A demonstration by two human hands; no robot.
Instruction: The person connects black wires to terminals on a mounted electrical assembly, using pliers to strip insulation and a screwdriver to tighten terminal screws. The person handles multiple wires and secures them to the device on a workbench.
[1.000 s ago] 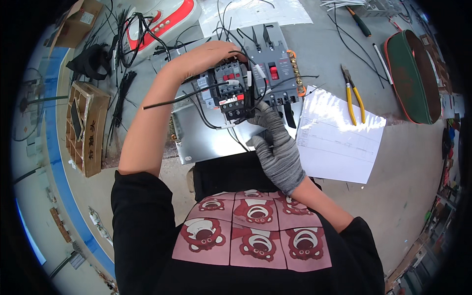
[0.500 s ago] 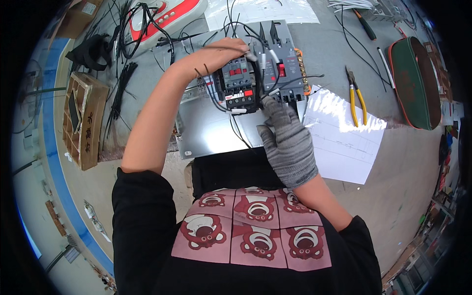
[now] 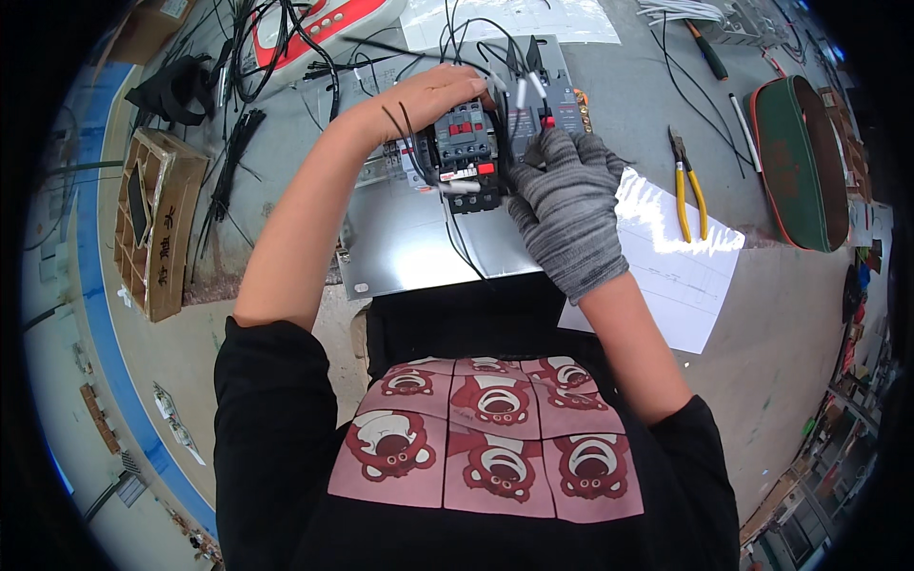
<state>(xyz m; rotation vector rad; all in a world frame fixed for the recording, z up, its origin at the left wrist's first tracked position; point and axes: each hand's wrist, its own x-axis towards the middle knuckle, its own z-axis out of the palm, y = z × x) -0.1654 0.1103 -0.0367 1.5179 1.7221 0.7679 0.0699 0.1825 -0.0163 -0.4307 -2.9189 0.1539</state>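
Note:
My bare left hand (image 3: 440, 92) reaches over the top of a dark grey contactor (image 3: 464, 138), its fingers bent together beside black wires; the fingertips are partly hidden. My right hand (image 3: 571, 205), in a grey knitted glove, lies over the near part of a grey circuit breaker (image 3: 568, 112) with a red switch. Its fingers are curled and its thumb is close to a bundle of black wires (image 3: 504, 143), where its grip is partly hidden. White sleeves (image 3: 522, 93) sit on some wire ends. Both devices stand on a shiny metal plate (image 3: 419, 247).
Yellow-handled pliers (image 3: 690, 195) lie to the right, above a printed sheet (image 3: 681, 295). Farther right is a green case (image 3: 800, 162); a screwdriver (image 3: 706, 52) lies behind. At the left are a wooden compartment box (image 3: 167, 228) and black cable ties (image 3: 231, 171). A red-and-white machine (image 3: 328, 33) stands at the back.
My right hand has moved up and to the right, from the near edge of the devices onto the circuit breaker. The left hand has shifted slightly, and the white-sleeved wires have moved.

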